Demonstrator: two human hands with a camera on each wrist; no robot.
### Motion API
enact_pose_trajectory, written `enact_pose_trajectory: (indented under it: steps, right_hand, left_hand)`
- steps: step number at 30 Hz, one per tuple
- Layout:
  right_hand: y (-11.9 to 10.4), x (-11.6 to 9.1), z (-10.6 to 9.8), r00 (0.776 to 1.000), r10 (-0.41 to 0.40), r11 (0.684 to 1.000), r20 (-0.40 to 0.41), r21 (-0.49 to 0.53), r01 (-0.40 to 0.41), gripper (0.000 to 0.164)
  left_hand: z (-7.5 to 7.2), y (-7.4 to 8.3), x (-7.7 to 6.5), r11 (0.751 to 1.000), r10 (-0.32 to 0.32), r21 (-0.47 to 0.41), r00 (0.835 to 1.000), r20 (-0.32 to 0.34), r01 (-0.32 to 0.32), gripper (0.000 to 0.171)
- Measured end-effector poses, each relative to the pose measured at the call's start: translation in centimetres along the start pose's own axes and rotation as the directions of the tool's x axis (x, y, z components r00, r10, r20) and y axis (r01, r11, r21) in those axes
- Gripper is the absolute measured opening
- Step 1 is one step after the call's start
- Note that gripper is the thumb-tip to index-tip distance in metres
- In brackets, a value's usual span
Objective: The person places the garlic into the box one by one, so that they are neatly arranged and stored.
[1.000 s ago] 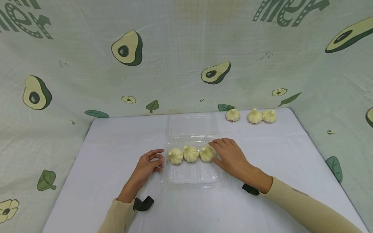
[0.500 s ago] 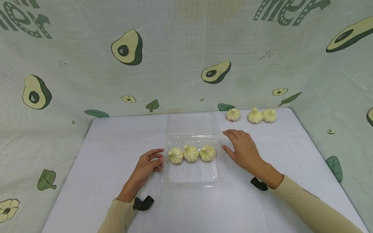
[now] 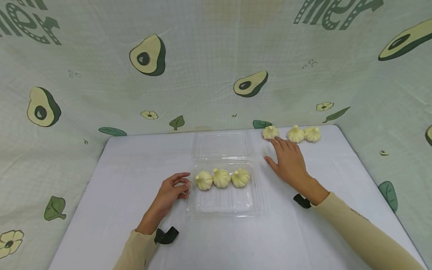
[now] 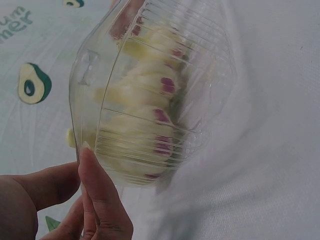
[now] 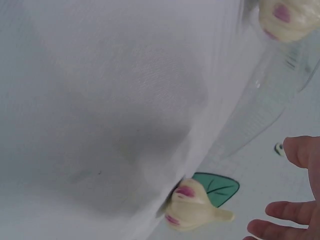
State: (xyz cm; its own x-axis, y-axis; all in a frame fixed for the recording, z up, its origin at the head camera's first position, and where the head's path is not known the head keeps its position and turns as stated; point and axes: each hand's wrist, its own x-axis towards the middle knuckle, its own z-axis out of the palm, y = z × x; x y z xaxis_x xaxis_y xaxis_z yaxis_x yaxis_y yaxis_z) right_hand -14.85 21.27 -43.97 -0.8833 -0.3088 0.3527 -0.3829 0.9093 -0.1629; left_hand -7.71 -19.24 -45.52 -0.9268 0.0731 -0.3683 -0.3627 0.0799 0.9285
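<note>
A clear plastic clamshell container (image 3: 221, 207) lies with its lid (image 3: 221, 145) folded back. Three pale garlic bulbs (image 3: 221, 178) sit in a row in its base; in the left wrist view purple patches show through the ribbed wall. My left hand (image 3: 173, 190) pinches the container's left rim between thumb and fingers. At the back of the table, my right hand (image 3: 289, 162) reaches with spread fingers to the front of a lone garlic bulb (image 3: 270, 132). Whether its fingertips touch that bulb I cannot tell. Nothing is held in it in the right wrist view.
Two more garlic bulbs (image 3: 295, 134) stand side by side at the back right edge. The table has a white cloth (image 3: 128, 168). Behind it hangs an avocado-printed curtain (image 3: 199, 75). Black straps (image 3: 166, 236) hang at both wrists.
My right hand has left the rightmost bulb in the container and moved right, then back toward the lone bulb at the far edge. My left hand has stayed at the rim.
</note>
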Motion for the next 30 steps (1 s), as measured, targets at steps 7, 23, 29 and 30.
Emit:
enact_pose_trajectory:
  steps: [7,23,29,30]
  right_hand:
    - [1.8,1.1,1.2,1.000,0.013,0.998,-0.023,-0.066,-0.014,0.072]
    - [4.6,4.0,3.4,0.996,0.066,0.989,0.059,-0.139,-0.057,0.079]
    - [4.8,4.9,3.8,0.987,0.117,0.987,0.114,-0.125,-0.102,0.080]
    - [4.9,5.0,3.9,0.985,0.125,0.986,0.121,-0.122,-0.110,0.080]
  left_hand:
    - [0.0,0.1,0.0,1.000,-0.002,0.001,1.000,-0.003,0.002,0.045]
    - [0.1,0.0,0.0,1.000,-0.008,-0.020,1.000,-0.009,0.008,0.046]
    - [0.1,-0.1,0.0,1.000,-0.007,-0.021,1.000,-0.011,0.006,0.046]
    - [0.1,-0.1,0.0,1.000,-0.006,-0.020,1.000,-0.011,0.006,0.046]
